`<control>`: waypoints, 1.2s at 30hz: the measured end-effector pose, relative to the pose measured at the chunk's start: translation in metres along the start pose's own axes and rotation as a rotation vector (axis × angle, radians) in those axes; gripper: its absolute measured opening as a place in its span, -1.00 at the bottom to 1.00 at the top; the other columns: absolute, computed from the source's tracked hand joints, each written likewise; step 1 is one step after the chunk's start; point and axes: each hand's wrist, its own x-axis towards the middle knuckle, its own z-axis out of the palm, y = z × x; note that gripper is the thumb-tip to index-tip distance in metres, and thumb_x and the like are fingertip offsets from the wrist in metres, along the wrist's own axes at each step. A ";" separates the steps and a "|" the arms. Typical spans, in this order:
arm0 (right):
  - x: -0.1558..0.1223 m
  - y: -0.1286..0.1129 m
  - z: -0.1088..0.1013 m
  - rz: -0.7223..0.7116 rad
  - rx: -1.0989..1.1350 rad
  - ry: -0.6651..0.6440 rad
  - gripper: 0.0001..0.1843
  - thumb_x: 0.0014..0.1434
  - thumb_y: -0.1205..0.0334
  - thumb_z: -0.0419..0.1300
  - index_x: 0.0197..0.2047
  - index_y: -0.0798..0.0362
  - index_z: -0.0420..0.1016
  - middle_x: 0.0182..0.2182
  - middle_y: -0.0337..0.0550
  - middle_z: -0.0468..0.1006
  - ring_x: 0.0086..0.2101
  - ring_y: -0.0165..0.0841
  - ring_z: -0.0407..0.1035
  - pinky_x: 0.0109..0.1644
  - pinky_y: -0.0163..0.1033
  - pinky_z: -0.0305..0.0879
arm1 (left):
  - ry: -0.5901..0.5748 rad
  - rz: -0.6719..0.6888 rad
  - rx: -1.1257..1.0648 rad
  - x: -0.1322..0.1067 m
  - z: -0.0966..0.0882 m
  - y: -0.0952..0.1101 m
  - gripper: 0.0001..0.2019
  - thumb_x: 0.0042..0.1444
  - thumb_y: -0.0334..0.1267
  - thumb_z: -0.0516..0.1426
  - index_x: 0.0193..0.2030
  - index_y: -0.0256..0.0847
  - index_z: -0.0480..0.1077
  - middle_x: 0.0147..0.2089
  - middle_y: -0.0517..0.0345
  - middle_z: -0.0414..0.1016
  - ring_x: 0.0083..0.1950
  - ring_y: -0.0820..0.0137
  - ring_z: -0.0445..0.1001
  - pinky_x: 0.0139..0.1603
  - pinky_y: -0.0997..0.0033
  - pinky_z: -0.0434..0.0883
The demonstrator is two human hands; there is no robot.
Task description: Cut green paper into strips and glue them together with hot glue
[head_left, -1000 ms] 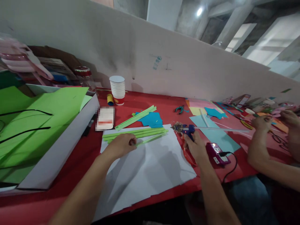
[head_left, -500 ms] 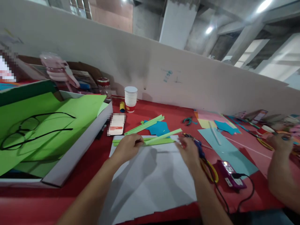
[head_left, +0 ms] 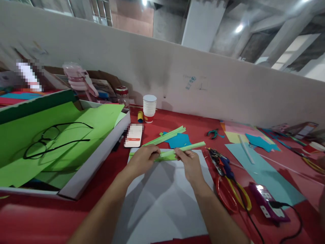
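Note:
My left hand [head_left: 143, 159] and my right hand [head_left: 189, 165] both pinch a long light-green paper strip [head_left: 193, 147] a little above a white sheet [head_left: 165, 200] on the red table [head_left: 88, 176]. The strip's right end points up and to the right. Under it, more green strips [head_left: 167, 158] lie on the sheet's far edge. A blue glue gun [head_left: 223, 162] lies just right of my right hand, with nothing holding it.
A shallow white box [head_left: 101, 149] with green paper and black glasses [head_left: 50, 139] fills the left. Paper cups [head_left: 149, 107], a phone [head_left: 133, 135], blue paper [head_left: 179, 140], green strips [head_left: 167, 135], scissors [head_left: 228, 189], a purple device [head_left: 266, 203] with cable and coloured sheets [head_left: 256, 162] lie around.
My right hand let go of the glue gun, which now lies on the table, and came left to grip the green strip. The view turned left, and the neighbour's hands left the frame.

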 end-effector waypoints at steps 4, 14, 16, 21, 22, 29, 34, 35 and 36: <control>0.010 -0.008 -0.019 -0.069 0.074 0.139 -0.70 -0.19 0.05 0.40 -0.60 0.11 0.50 -0.64 -0.26 0.44 -0.53 -0.43 0.29 -0.38 -0.29 0.23 | -0.017 -0.012 0.015 -0.002 -0.008 0.000 -0.82 0.11 -0.34 -0.02 -0.37 -0.16 0.40 -0.27 0.14 0.52 -0.22 0.34 0.44 -0.22 0.42 0.31; 0.012 -0.022 -0.043 -0.195 0.193 0.452 -0.73 -0.04 0.04 0.26 -0.47 0.03 0.31 -0.62 -0.39 0.29 -0.58 -0.51 0.17 -0.47 -0.33 0.11 | 0.134 -0.093 0.064 0.000 -0.013 -0.007 -0.85 0.10 -0.32 0.00 -0.35 -0.17 0.39 -0.27 0.12 0.52 -0.22 0.31 0.43 -0.19 0.38 0.32; -0.002 -0.014 -0.026 -0.086 0.104 0.233 -0.74 -0.01 0.04 0.26 -0.43 0.04 0.34 -0.60 -0.37 0.31 -0.57 -0.50 0.18 -0.48 -0.34 0.11 | 0.126 -0.082 0.007 0.000 -0.007 -0.003 -0.87 0.11 -0.30 0.01 -0.34 -0.16 0.39 -0.27 0.15 0.52 -0.24 0.34 0.44 -0.21 0.41 0.32; -0.025 0.006 0.012 0.026 0.066 -0.200 -0.74 -0.06 0.07 0.33 -0.34 0.07 0.53 -0.52 -0.25 0.47 -0.48 -0.42 0.30 -0.41 -0.31 0.21 | -0.019 0.089 0.009 -0.003 0.009 0.007 -0.82 0.12 -0.40 -0.03 -0.35 -0.16 0.37 -0.33 0.18 0.50 -0.26 0.38 0.43 -0.22 0.44 0.30; -0.024 0.006 0.012 0.008 0.076 -0.168 -0.75 -0.05 0.06 0.32 -0.37 0.08 0.55 -0.55 -0.24 0.46 -0.49 -0.42 0.29 -0.42 -0.31 0.20 | -0.022 0.111 0.025 -0.003 0.010 0.007 -0.81 0.12 -0.42 -0.04 -0.34 -0.16 0.38 -0.32 0.17 0.50 -0.26 0.38 0.43 -0.22 0.44 0.30; 0.006 -0.010 -0.034 -0.040 0.200 0.191 -0.69 -0.20 0.07 0.43 -0.44 0.12 0.58 -0.63 -0.29 0.42 -0.56 -0.48 0.20 -0.49 -0.33 0.10 | 0.122 0.106 0.188 0.000 0.002 -0.003 -0.82 0.20 -0.35 -0.03 -0.33 -0.16 0.39 -0.29 0.13 0.54 -0.22 0.31 0.46 -0.15 0.33 0.31; 0.012 -0.016 -0.042 -0.153 0.397 0.356 -0.69 -0.27 0.12 0.48 -0.49 0.07 0.52 -0.61 -0.37 0.39 -0.58 -0.58 0.16 -0.53 -0.42 0.09 | 0.251 0.164 0.286 0.000 0.004 -0.008 -0.82 0.19 -0.41 -0.03 -0.30 -0.16 0.38 -0.28 0.14 0.54 -0.20 0.28 0.45 -0.11 0.24 0.30; 0.011 -0.017 -0.041 -0.167 0.442 0.380 -0.69 -0.28 0.13 0.49 -0.50 0.06 0.50 -0.59 -0.38 0.40 -0.58 -0.59 0.17 -0.53 -0.43 0.10 | 0.274 0.163 0.309 0.000 0.004 -0.008 -0.82 0.18 -0.43 -0.03 -0.30 -0.17 0.37 -0.29 0.13 0.54 -0.20 0.27 0.45 -0.12 0.23 0.29; 0.011 -0.017 -0.040 -0.175 0.486 0.397 -0.68 -0.27 0.13 0.49 -0.49 0.05 0.48 -0.57 -0.38 0.40 -0.57 -0.59 0.19 -0.52 -0.45 0.12 | 0.301 0.158 0.328 0.000 0.004 -0.008 -0.82 0.17 -0.45 -0.03 -0.29 -0.17 0.37 -0.30 0.12 0.53 -0.21 0.26 0.45 -0.12 0.22 0.30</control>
